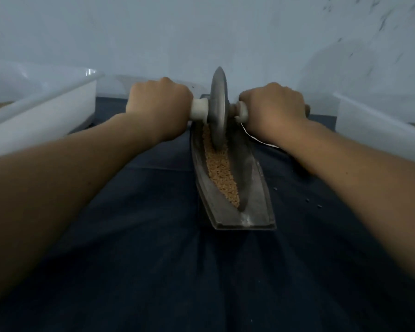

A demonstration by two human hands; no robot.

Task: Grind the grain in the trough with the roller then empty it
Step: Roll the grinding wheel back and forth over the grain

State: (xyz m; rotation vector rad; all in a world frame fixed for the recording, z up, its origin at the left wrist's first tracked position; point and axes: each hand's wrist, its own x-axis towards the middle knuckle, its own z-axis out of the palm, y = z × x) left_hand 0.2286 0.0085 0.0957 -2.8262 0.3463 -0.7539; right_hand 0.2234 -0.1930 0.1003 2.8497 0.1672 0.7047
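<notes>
A dark metal boat-shaped trough lies lengthwise on a dark blue cloth, pointing away from me. Tan grain fills its groove. A grey disc roller stands upright in the far half of the groove, its rim down in the grain. An axle with white collars runs through the disc. My left hand is closed around the left handle. My right hand is closed around the right handle, whose brown tip shows past the knuckles.
A white plastic tub stands at the left of the cloth and another white tub at the right. A pale wall rises just behind the trough. A few dark specks lie on the dark blue cloth to the trough's right.
</notes>
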